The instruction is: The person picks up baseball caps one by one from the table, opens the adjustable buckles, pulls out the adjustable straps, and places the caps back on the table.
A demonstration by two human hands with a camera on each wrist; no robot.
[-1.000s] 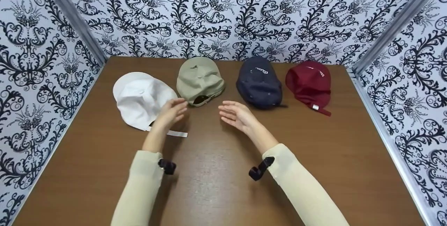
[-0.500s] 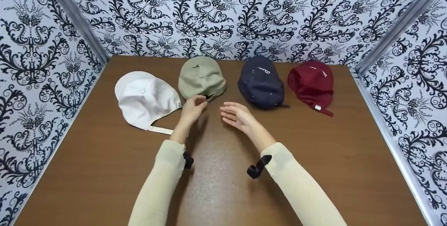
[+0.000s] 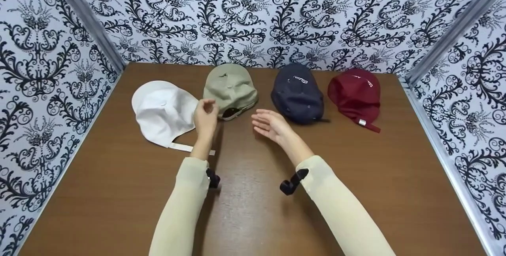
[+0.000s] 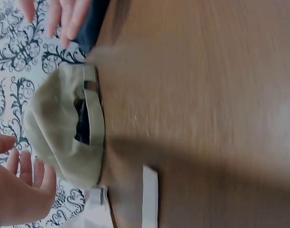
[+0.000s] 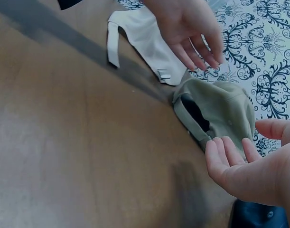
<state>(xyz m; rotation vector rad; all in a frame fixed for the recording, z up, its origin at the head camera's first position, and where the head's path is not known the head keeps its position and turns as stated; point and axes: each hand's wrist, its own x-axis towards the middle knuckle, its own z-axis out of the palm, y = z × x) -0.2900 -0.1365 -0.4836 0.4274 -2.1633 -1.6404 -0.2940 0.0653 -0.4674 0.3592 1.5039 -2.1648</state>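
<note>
My left hand (image 3: pixel 205 119) hovers between the white cap (image 3: pixel 162 109) and the olive-green cap (image 3: pixel 229 88), its fingers loosely bent and holding nothing. In the left wrist view the green cap (image 4: pixel 64 123) lies just beyond those fingers, its back strap and opening toward me. My right hand (image 3: pixel 274 127) is held above the table in front of the gap between the green cap and the navy cap (image 3: pixel 297 93). Its fingers are relaxed, palm turned inward, with nothing in them. The right wrist view shows both hands on either side of the green cap (image 5: pixel 220 107).
A dark red cap (image 3: pixel 355 95) lies at the right end of the row, its strap toward me. The white cap's strap (image 3: pixel 182 147) trails under my left forearm. Patterned walls (image 3: pixel 245 14) close off the back and sides of the brown table (image 3: pixel 253 192).
My left hand moved right from over the white cap's edge to the front of the green cap, then slightly back left and upward. The right hand has hardly moved. The caps lie as before.
</note>
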